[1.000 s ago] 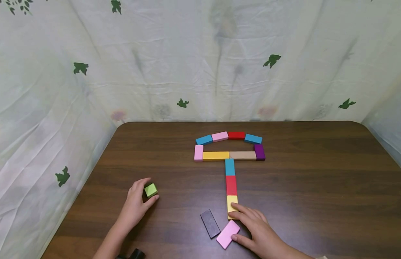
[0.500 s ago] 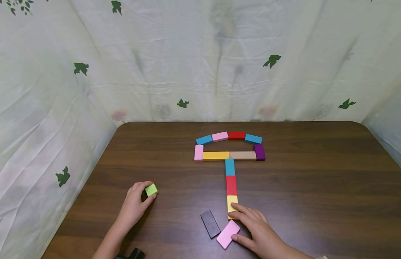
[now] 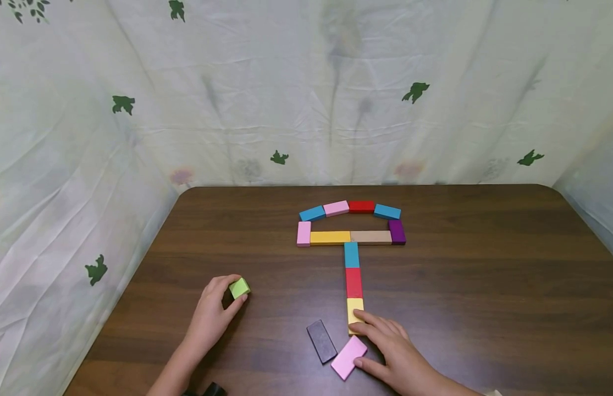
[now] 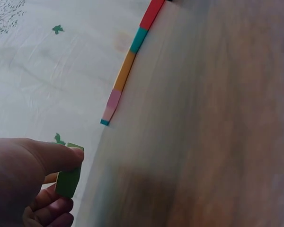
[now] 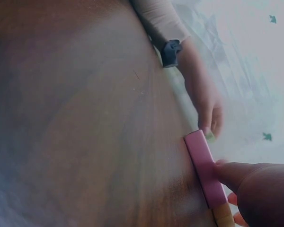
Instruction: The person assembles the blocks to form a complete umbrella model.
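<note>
On the left of the table, my left hand (image 3: 210, 313) pinches a small lime-green block (image 3: 239, 288) between thumb and fingers. The left wrist view has the green block (image 4: 69, 175) off the table surface, under the thumb. My right hand (image 3: 392, 352) rests at the lower end of a column of blocks. Its fingertips touch the yellow block (image 3: 354, 306), partly covering it, and its thumb touches the edge of a tilted pink block (image 3: 348, 358). A dark grey block (image 3: 321, 342) lies beside the pink one. Above the yellow block come a red block (image 3: 353, 283) and a blue block (image 3: 352, 255).
Further back, an orange-yellow block (image 3: 330, 238) and a tan block (image 3: 371, 237) form a bar. A pink block (image 3: 303, 234) and a purple block (image 3: 397, 232) stand at its ends, with an arch of several blocks behind. A pale curtain hangs behind the brown table (image 3: 484, 286).
My left hand has closed its fingers on the green block and moved slightly to the right with it. The right hand and the other blocks have stayed put.
</note>
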`<action>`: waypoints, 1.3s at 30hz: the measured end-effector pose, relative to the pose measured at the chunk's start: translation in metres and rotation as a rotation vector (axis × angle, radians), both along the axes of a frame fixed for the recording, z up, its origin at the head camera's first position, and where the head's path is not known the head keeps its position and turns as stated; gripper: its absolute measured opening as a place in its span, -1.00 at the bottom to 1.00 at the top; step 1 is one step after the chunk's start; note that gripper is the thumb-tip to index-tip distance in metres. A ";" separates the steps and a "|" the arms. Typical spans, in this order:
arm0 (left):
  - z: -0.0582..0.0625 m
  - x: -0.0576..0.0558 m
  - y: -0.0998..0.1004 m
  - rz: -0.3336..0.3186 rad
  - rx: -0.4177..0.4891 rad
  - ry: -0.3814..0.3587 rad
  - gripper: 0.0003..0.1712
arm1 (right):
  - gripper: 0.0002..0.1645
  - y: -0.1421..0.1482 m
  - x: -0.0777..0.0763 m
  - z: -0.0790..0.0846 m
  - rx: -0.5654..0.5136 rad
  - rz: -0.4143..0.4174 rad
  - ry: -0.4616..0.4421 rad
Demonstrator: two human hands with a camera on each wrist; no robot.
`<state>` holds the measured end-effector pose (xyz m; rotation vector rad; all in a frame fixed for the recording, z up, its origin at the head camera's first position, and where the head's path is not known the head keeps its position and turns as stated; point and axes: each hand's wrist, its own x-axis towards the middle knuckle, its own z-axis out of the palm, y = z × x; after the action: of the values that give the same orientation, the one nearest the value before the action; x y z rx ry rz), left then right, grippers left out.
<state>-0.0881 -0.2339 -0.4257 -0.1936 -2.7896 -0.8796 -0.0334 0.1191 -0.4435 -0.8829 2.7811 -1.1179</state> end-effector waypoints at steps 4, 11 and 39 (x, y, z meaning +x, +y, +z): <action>0.000 0.001 0.005 -0.007 0.020 0.041 -0.56 | -0.43 0.000 0.000 0.001 0.006 0.001 -0.016; -0.002 0.003 0.014 -0.028 0.059 0.114 -0.55 | -0.43 0.000 0.000 0.002 0.012 0.000 -0.029; -0.015 0.011 0.044 -0.163 0.089 0.092 -0.51 | -0.46 0.000 0.000 0.001 -0.010 0.008 0.022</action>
<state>-0.0770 -0.1903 -0.4404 -0.4401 -2.6727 -1.0027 -0.0332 0.1196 -0.4428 -0.9117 2.7900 -1.1290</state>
